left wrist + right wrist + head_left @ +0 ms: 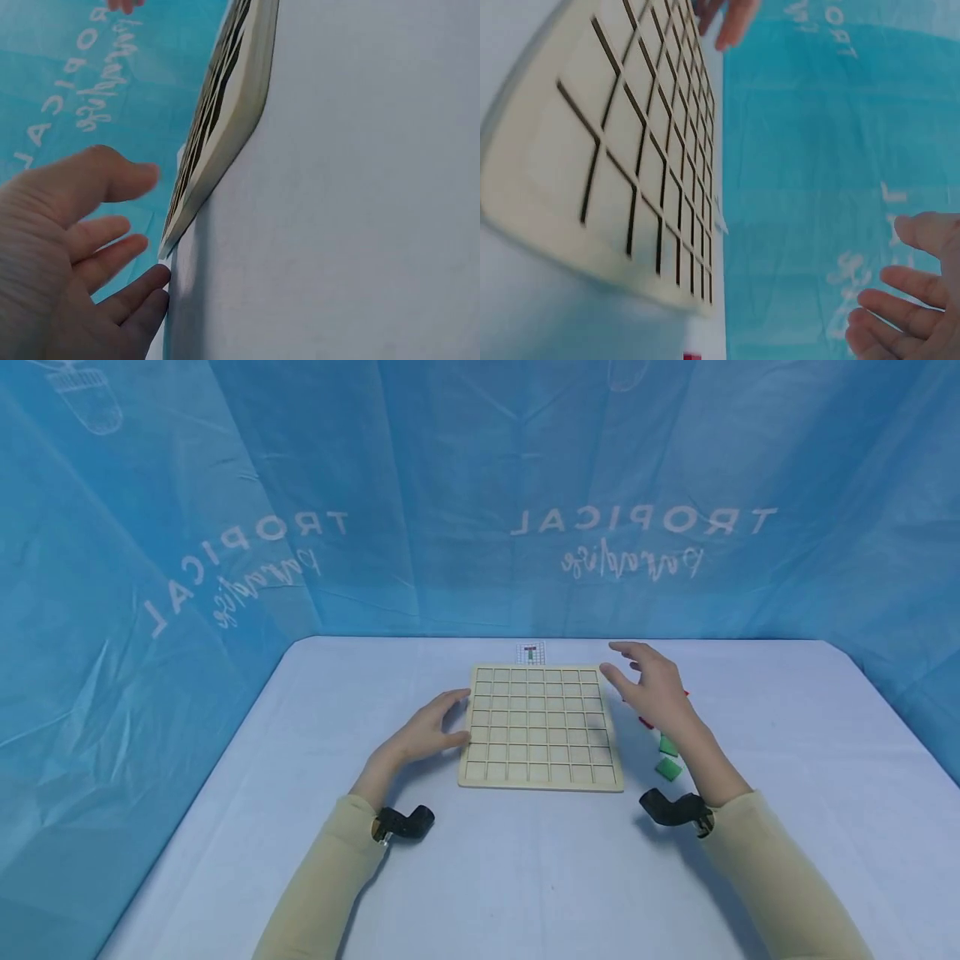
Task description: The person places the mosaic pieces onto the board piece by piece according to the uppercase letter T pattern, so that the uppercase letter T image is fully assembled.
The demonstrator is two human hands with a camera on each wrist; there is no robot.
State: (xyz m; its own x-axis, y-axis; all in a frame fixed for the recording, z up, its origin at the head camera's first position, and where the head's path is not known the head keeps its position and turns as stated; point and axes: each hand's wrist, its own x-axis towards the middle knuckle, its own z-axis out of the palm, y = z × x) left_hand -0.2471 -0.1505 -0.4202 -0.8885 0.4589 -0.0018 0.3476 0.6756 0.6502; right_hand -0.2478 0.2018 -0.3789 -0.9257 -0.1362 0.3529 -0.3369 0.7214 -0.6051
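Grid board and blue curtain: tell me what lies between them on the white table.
In the head view, a small printed card lies between the grid board and the blue curtain, on the white table by the board's far edge.

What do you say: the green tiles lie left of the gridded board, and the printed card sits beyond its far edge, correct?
Not quite: the head view shows the green tiles right of the gridded board; the printed card does sit beyond its far edge.
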